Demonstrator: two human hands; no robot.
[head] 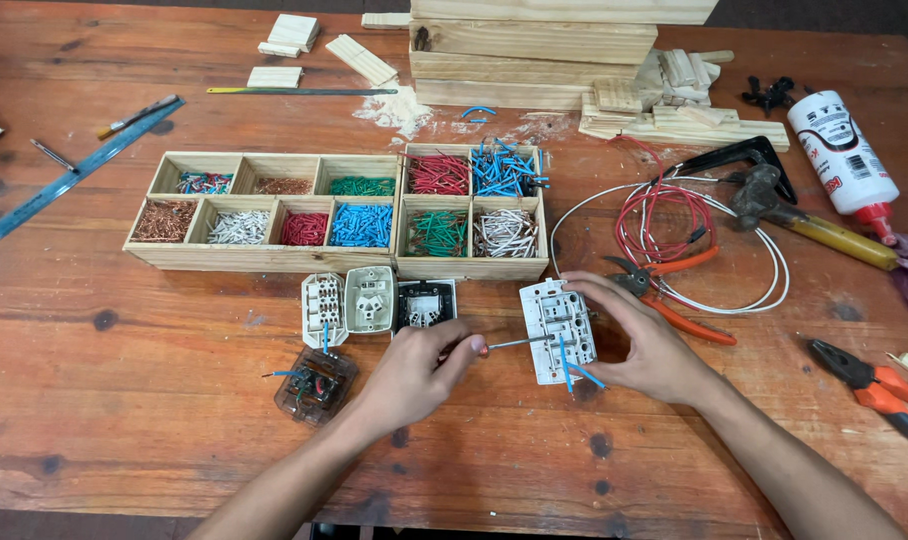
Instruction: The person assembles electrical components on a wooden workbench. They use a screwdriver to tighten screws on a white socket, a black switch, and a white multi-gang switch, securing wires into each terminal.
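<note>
Two hands: screwdriver (504,344) being gripped closed in left hand (414,372), white switch module (557,330) being clasped by right hand (646,335), wooden trays (274,258) being filled with coloured wire offcuts (361,225).

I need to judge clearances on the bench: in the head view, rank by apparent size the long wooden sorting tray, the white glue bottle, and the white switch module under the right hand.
Largest to smallest:
1. Long wooden sorting tray
2. White glue bottle
3. White switch module, partly covered by the right hand

The last two are close in size.

A white glue bottle (842,163) lies at the upper right of the frame. It has a red nozzle and a black-and-red printed label (836,140).
</note>
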